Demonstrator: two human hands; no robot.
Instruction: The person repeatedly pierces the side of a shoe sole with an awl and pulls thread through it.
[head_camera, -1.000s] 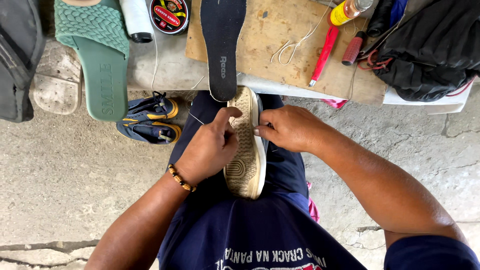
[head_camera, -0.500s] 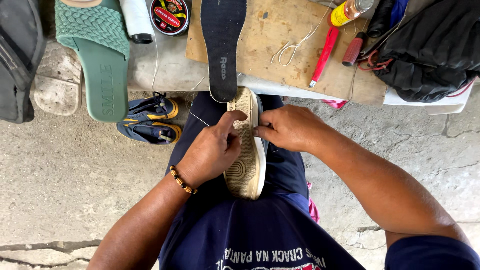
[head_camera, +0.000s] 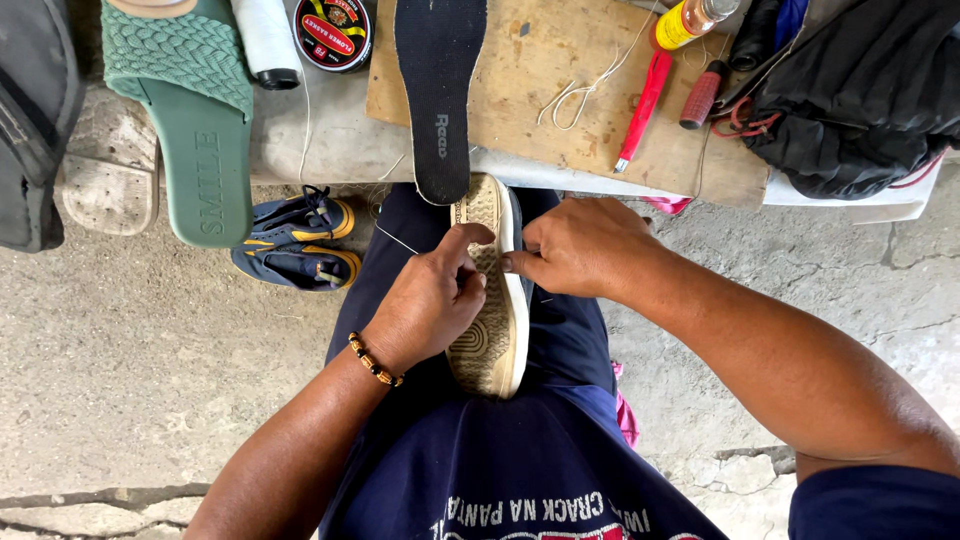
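A tan-soled shoe (head_camera: 492, 340) lies sole-up on my lap. My left hand (head_camera: 432, 300), with a beaded bracelet on its wrist, grips the shoe's left side, index finger raised along the sole. A thin white thread (head_camera: 397, 240) runs from under this hand up and to the left. My right hand (head_camera: 580, 245) pinches the sole's right edge near the toe with its fingertips; whatever is held there is too small to make out.
A wooden board (head_camera: 560, 80) ahead carries a black insole (head_camera: 438, 90), looped white thread (head_camera: 580, 95), a red-handled tool (head_camera: 645, 105) and a yellow bottle (head_camera: 690, 20). A green slipper (head_camera: 195, 120), a round tin (head_camera: 332, 32), a black bag (head_camera: 860, 90) and small blue-yellow shoes (head_camera: 295, 240) lie around.
Both hands have shifted slightly on the shoe's edge; the left index finger has risen along the sole. The shoe stays on my lap.
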